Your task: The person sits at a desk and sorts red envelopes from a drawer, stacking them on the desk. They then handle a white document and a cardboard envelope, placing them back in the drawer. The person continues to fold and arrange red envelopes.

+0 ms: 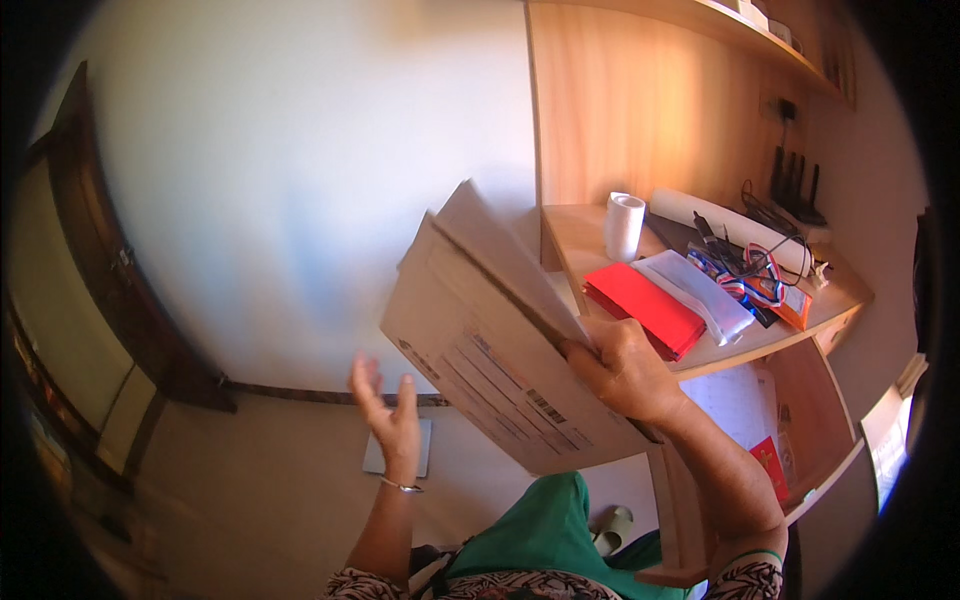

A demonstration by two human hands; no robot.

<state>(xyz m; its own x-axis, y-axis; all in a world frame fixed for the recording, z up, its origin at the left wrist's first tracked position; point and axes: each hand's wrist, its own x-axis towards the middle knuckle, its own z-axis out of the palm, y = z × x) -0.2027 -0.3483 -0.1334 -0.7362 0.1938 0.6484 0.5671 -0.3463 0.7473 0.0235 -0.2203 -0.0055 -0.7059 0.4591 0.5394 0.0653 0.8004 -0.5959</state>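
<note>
My right hand [640, 375] grips the right edge of a flat brown cardboard document folder [470, 340], its thumb and fingers closed on that edge. The folder is tilted in mid-air in front of me, with printed lines and a barcode on its face. A gap runs along its upper edge, where a second layer stands apart; what is inside is hidden. To the left of the folder, my left hand [393, 420] is raised with fingers spread, slightly blurred, holding nothing. A bracelet circles the left wrist.
On the wooden desk [565, 225] at right lie a red folder [645, 308], a clear pouch [695, 290], a white roll [625, 228], cables and ribbons. Below, an open drawer [815, 415] holds papers. A flat pale object [412, 452] lies on the floor. A door [120, 260] stands left.
</note>
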